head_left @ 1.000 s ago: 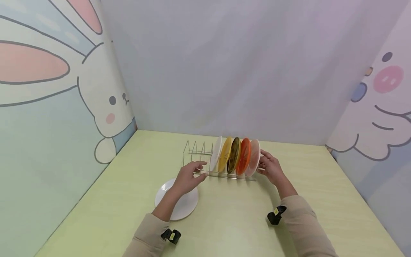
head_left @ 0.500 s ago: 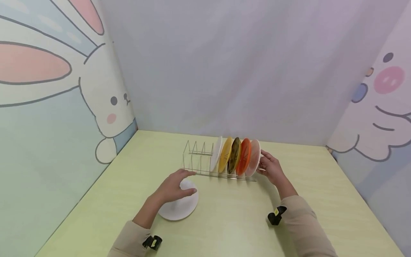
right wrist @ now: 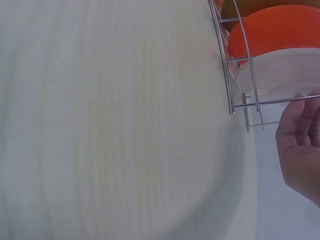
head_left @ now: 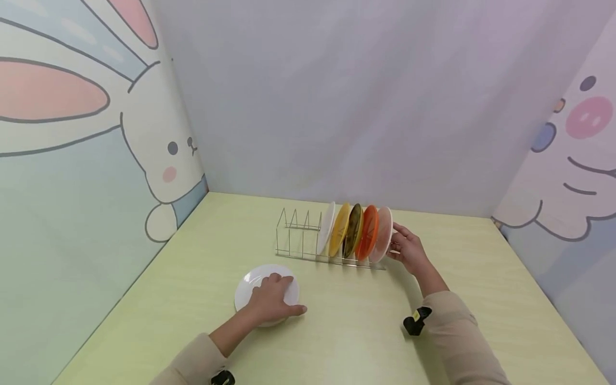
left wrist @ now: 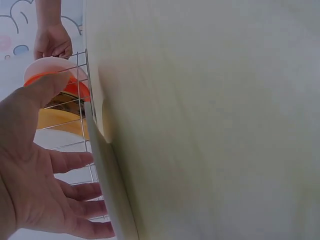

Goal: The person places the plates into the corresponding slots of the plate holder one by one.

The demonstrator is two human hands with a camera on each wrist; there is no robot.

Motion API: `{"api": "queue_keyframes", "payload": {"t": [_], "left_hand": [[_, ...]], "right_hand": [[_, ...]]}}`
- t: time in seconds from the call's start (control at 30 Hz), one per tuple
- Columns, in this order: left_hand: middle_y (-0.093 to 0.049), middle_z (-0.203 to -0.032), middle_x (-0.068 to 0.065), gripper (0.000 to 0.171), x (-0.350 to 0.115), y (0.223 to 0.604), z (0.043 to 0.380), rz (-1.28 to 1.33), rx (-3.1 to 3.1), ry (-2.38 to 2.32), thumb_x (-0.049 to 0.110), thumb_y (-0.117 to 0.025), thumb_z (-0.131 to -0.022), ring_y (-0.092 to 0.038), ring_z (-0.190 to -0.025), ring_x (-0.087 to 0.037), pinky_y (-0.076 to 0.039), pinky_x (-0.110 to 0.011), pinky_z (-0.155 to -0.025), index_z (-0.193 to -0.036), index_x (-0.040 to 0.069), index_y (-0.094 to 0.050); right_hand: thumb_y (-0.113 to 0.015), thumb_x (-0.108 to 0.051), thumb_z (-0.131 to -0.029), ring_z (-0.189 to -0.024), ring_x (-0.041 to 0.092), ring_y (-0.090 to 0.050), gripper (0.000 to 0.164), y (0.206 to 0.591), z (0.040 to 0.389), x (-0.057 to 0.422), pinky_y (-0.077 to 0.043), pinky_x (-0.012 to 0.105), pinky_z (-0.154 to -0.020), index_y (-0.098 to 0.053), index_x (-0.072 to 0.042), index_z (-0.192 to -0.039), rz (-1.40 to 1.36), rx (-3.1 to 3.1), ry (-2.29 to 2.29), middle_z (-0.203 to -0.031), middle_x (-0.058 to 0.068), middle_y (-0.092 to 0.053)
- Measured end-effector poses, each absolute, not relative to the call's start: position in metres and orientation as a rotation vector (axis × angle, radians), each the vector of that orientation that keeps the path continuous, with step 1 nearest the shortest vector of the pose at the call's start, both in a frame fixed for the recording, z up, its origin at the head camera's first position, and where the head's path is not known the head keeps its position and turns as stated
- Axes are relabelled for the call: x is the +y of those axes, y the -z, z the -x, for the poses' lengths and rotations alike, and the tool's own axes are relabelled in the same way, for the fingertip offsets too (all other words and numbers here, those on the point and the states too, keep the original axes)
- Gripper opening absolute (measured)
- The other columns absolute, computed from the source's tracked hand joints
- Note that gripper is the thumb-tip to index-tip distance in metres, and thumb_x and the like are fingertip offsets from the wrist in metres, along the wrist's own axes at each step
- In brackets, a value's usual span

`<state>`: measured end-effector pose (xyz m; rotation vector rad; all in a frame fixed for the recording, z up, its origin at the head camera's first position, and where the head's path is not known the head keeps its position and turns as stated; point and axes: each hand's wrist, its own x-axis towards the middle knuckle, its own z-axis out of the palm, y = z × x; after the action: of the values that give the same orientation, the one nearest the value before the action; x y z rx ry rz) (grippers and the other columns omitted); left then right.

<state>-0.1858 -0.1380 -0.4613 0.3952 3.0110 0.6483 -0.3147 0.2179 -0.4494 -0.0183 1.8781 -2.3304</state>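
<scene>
My left hand (head_left: 270,302) is over the white plate (head_left: 247,287) lying on the table, thumb and fingers spread apart. In the left wrist view the fingertips (left wrist: 102,230) reach right to the plate's rim (left wrist: 111,185). Behind it stands a wire plate rack (head_left: 300,259) with plates upright in its right half: a white plate (head_left: 325,229), a yellow plate (head_left: 339,231), a dark patterned plate (head_left: 352,230), an orange plate (head_left: 368,233) and a pale pink plate (head_left: 383,235). My right hand (head_left: 410,252) holds the rack's right end, fingers curled at the end wire beside the pale pink plate.
The rack's left half shows bare wire dividers (head_left: 302,220). A grey back wall (head_left: 337,107) rises behind the yellowish table (head_left: 346,326), with cartoon-printed panels on both sides. Each sleeve carries a black wrist camera (head_left: 416,321).
My left hand has drawn back from the rack's front, toward me and leftward, down over the white plate on the table. The right hand stays at the rack's right end.
</scene>
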Motion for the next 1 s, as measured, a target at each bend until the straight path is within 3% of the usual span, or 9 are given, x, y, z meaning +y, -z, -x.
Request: {"api": "queue_keyframes", "payload": {"t": [0.2, 0.33, 0.67, 0.87, 1.0], "left_hand": [[-0.046, -0.116, -0.016, 0.081, -0.136, 0.462, 0.184, -0.386, 3.011, -0.6, 0.043, -0.084, -0.059, -0.044, -0.105, -0.034, -0.038, -0.057, -0.074, -0.126, 0.008, -0.054], [-0.046, -0.117, -0.016, 0.08, -0.136, 0.461, 0.185, -0.377, 2.983, -0.644, 0.033, -0.086, -0.06, -0.043, -0.106, -0.034, -0.038, -0.057, -0.076, -0.128, 0.006, -0.053], [-0.06, -0.109, -0.011, 0.046, -0.145, 0.444, 0.19, -0.398, 2.896, -0.98, 0.02, -0.072, -0.068, -0.054, -0.101, -0.031, -0.044, -0.045, -0.08, -0.111, 0.005, -0.064], [-0.063, -0.099, -0.007, 0.033, -0.147, 0.429, 0.183, -0.329, 2.98, -1.103, 0.014, -0.064, -0.073, -0.057, -0.082, -0.022, -0.045, -0.035, -0.062, -0.105, 0.007, -0.066], [-0.064, -0.091, -0.005, 0.026, -0.153, 0.423, 0.183, -0.317, 3.065, -1.212, 0.006, -0.062, -0.077, -0.059, -0.08, -0.02, -0.046, -0.035, -0.065, -0.102, 0.006, -0.066]], "right_hand": [[-0.045, -0.003, -0.095, -0.062, 0.011, -0.057, 0.036, 0.451, 0.316, 0.219, -0.052, 0.027, -0.061, -0.046, -0.015, -0.129, 0.001, 1.863, 2.341, -0.07, 0.0, -0.06], [-0.044, -0.002, -0.095, -0.061, 0.011, -0.057, 0.038, 0.454, 0.318, 0.22, -0.052, 0.027, -0.06, -0.044, -0.014, -0.131, -0.004, 1.881, 2.334, -0.07, 0.0, -0.06], [-0.043, -0.002, -0.095, -0.061, 0.011, -0.058, 0.041, 0.453, 0.318, 0.219, -0.052, 0.028, -0.059, -0.041, -0.011, -0.134, -0.02, 1.898, 2.334, -0.069, 0.0, -0.059], [-0.044, -0.004, -0.095, -0.063, 0.011, -0.058, 0.043, 0.452, 0.317, 0.217, -0.051, 0.027, -0.06, -0.038, -0.008, -0.138, -0.012, 1.92, 2.333, -0.071, 0.0, -0.06], [-0.045, -0.005, -0.095, -0.062, 0.012, -0.058, 0.042, 0.453, 0.317, 0.215, -0.051, 0.028, -0.059, -0.039, -0.009, -0.137, -0.043, 1.913, 2.337, -0.071, 0.0, -0.06]]}}
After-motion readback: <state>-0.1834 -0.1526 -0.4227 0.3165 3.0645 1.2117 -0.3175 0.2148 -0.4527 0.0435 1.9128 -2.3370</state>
